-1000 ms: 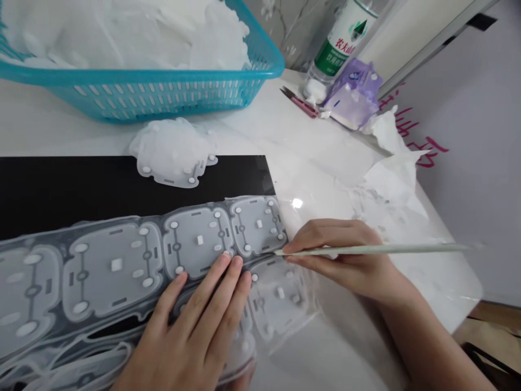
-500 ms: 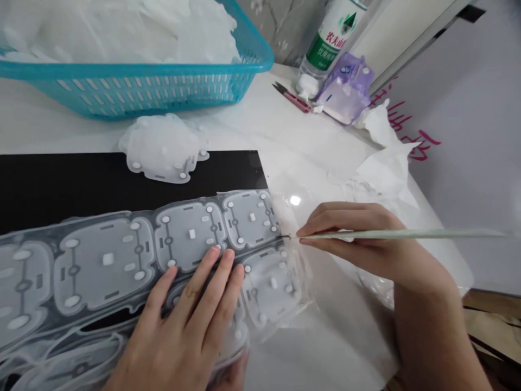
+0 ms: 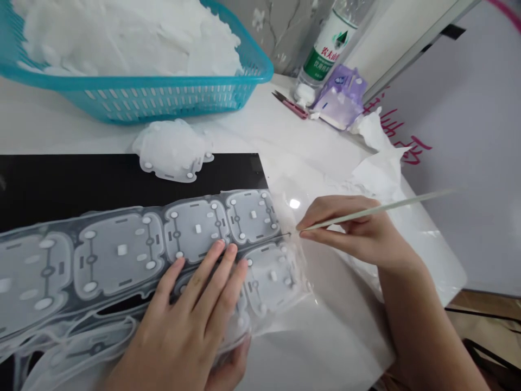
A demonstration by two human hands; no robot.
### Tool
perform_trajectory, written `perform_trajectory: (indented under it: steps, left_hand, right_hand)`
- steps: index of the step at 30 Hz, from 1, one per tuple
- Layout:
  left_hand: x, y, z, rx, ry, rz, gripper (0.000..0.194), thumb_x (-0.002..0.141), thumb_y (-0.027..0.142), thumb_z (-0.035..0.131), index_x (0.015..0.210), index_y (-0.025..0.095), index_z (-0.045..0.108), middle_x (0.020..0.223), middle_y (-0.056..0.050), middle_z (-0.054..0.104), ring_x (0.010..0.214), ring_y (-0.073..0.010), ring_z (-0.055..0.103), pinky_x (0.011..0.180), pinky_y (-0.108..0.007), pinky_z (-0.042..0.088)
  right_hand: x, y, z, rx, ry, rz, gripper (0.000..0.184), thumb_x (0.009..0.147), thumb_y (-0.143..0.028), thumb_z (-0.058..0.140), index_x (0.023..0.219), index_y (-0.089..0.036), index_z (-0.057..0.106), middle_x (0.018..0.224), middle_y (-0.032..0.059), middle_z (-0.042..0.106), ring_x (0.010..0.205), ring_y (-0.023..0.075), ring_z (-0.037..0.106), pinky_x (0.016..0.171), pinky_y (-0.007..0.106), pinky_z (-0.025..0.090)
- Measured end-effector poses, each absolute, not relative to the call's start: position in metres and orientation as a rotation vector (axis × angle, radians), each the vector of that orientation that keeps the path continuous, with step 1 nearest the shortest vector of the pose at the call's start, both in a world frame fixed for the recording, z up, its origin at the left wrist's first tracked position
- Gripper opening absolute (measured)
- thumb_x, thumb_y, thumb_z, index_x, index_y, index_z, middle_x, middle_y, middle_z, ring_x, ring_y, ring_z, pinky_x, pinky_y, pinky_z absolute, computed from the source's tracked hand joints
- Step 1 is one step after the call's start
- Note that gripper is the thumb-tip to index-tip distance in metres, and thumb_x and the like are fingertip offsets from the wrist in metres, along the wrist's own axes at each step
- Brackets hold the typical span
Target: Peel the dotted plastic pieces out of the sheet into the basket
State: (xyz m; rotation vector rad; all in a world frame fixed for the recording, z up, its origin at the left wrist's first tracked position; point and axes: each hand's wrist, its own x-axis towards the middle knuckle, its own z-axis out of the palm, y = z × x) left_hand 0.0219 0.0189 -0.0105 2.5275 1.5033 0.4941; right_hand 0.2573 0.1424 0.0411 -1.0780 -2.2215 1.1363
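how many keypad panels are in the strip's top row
4, in a line leftward: the first panel beside the right hand, the second, the third, and the fourth at the left edge; more may be hidden beyond it.

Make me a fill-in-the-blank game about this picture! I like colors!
The hand holding the thin stick is the person's ____ one.
The left hand presses on a translucent sheet, which lies over a board colored ____.
The plastic basket is colored ____.
The bottle has a ____ label.

Missing words: right; black; turquoise; green.
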Motion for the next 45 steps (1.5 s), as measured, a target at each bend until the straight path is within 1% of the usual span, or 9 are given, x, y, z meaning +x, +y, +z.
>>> perform_trajectory:
  steps: [2,7,12,21,28,36,39,42,45]
  left_hand:
    - [0.022,0.020,-0.008,2.522,1.510,0.492,0.067,0.081,0.050,0.047,0.140,0.022,0.033,0.141,-0.005,0.045,0.130,-0.0252,0.038,0.111,-0.044,0.013]
    - [0.024,0.023,-0.004,2.507,1.531,0.445,0.059,0.080,0.053,0.048,0.135,0.032,0.042,0.136,-0.003,0.051,0.128,-0.0277,0.040,0.105,-0.048,0.019]
    - [0.025,0.024,-0.003,2.520,1.535,0.438,0.057,0.080,0.054,0.047,0.133,0.033,0.044,0.135,-0.005,0.052,0.128,-0.0297,0.039,0.100,-0.050,0.023]
    - [0.026,0.023,-0.004,2.534,1.529,0.424,0.057,0.080,0.054,0.047,0.132,0.033,0.045,0.136,-0.007,0.051,0.129,-0.0301,0.039,0.099,-0.051,0.025]
    - [0.026,0.023,-0.003,2.532,1.531,0.425,0.058,0.079,0.054,0.047,0.134,0.033,0.043,0.137,-0.007,0.049,0.128,-0.0313,0.039,0.101,-0.051,0.024]
    - [0.025,0.022,-0.004,2.534,1.517,0.422,0.057,0.082,0.049,0.045,0.136,0.032,0.040,0.139,-0.008,0.047,0.130,-0.0327,0.037,0.104,-0.052,0.022]
    - [0.023,0.023,-0.004,2.547,1.488,0.415,0.058,0.083,0.047,0.044,0.138,0.030,0.037,0.141,-0.008,0.044,0.131,-0.0336,0.035,0.105,-0.054,0.020]
    - [0.017,0.031,-0.001,2.546,1.444,0.394,0.062,0.082,0.052,0.045,0.139,0.029,0.037,0.142,-0.009,0.042,0.131,-0.0353,0.034,0.106,-0.058,0.019]
    - [0.008,0.044,0.002,2.517,1.416,0.362,0.067,0.080,0.059,0.046,0.138,0.028,0.038,0.142,-0.010,0.042,0.131,-0.0384,0.032,0.104,-0.063,0.020]
  right_hand:
    - [0.256,0.141,0.041,-1.010,-2.191,1.117,0.005,0.077,-0.018,0.067,0.081,-0.020,0.069,0.075,0.0034,0.067,0.065,0.0136,0.062,0.057,0.026,0.050]
    - [0.247,0.137,0.033,-0.963,-2.228,1.148,0.008,0.078,-0.015,0.065,0.084,-0.019,0.069,0.078,0.0042,0.068,0.069,0.0136,0.062,0.062,0.027,0.051]
    - [0.241,0.135,0.028,-0.944,-2.251,1.148,0.008,0.080,-0.017,0.064,0.086,-0.018,0.068,0.080,0.0044,0.068,0.070,0.0129,0.062,0.063,0.026,0.051]
    - [0.239,0.134,0.027,-0.937,-2.265,1.135,0.008,0.081,-0.017,0.062,0.087,-0.017,0.068,0.081,0.0050,0.068,0.071,0.0128,0.062,0.063,0.025,0.050]
    - [0.245,0.133,0.038,-0.878,-2.420,1.087,0.014,0.086,-0.017,0.054,0.095,-0.017,0.065,0.089,0.0063,0.067,0.080,0.0134,0.062,0.069,0.024,0.050]
    - [0.260,0.139,0.048,-1.060,-2.459,1.016,0.012,0.086,-0.025,0.056,0.088,-0.021,0.068,0.085,0.0058,0.067,0.074,0.0151,0.062,0.064,0.026,0.050]
    - [0.259,0.140,0.044,-1.083,-2.389,1.024,0.011,0.083,-0.027,0.060,0.085,-0.020,0.068,0.080,0.0054,0.067,0.069,0.0144,0.061,0.057,0.025,0.049]
    - [0.258,0.139,0.041,-1.114,-2.195,0.999,0.008,0.079,-0.027,0.065,0.080,-0.020,0.069,0.074,0.0031,0.065,0.063,0.0119,0.059,0.050,0.023,0.047]
    - [0.257,0.135,0.041,-1.126,-2.000,0.981,0.006,0.077,-0.027,0.068,0.079,-0.021,0.069,0.073,0.0016,0.065,0.061,0.0110,0.058,0.049,0.023,0.047]
